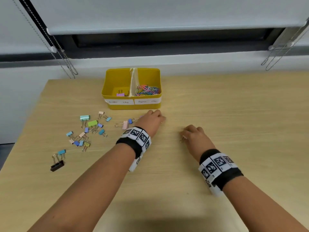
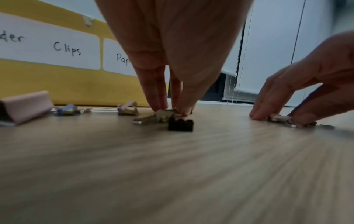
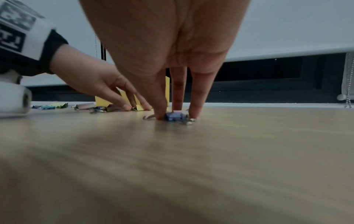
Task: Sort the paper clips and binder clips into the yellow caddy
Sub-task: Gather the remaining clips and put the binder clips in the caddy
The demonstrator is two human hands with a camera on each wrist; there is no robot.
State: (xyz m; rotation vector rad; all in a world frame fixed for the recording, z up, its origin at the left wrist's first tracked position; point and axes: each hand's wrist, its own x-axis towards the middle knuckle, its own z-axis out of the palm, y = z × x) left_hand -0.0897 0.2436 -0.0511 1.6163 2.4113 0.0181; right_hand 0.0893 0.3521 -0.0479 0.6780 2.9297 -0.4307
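Both hands are down on the wooden table (image 1: 217, 101), each with fingertips closed round a small binder clip. The left hand (image 1: 151, 121), just below the front wall of the yellow caddy (image 1: 132, 106) in the middle of the head view, pinches a clip with a yellowish body (image 2: 164, 116); a dark clip (image 2: 181, 125) lies right beside it. The right hand (image 1: 194, 137), lower and to the right, pinches a blue clip (image 3: 175, 116), thumb on one side and fingers on the other, its wire handles sticking out left and right. The caddy's left compartment, labelled for binder clips, holds only a few; the right one is heaped with coloured paper clips (image 1: 147, 90). That left compartment lies up and left of both hands, so the left hand looks nearer and the right would have to cross over. Many loose binder clips (image 1: 90, 129) remain at the left of the frame.
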